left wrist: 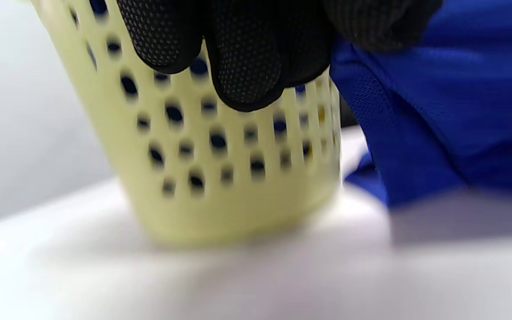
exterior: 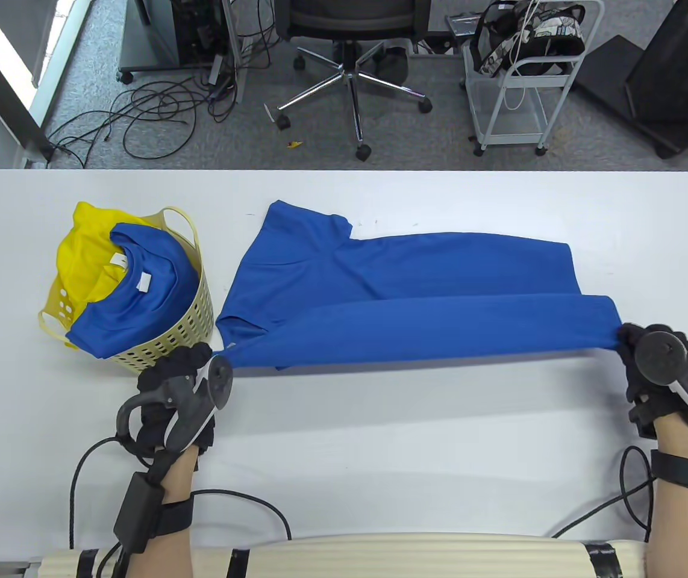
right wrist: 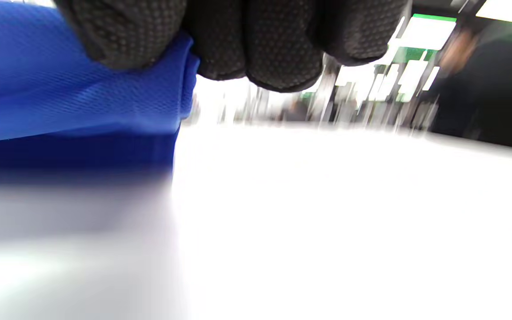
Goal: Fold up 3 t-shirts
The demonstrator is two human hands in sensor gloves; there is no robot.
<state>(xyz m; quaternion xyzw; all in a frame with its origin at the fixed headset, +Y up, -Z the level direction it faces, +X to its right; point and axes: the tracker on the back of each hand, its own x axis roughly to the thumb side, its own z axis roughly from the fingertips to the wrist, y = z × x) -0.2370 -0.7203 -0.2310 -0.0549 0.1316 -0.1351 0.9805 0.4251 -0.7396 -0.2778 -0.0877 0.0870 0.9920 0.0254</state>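
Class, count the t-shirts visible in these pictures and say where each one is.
3. One blue t-shirt lies spread on the table, pinched by the left hand and right hand. Another blue one and a yellow one sit in the basket; more could be hidden underneath.

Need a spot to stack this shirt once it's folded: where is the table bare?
Bare: the near strip of the table between both hands, and the right end beyond the blue t-shirt. A thin strip runs along the far edge. Crowded: the left, where the basket of shirts sits close to the left hand.
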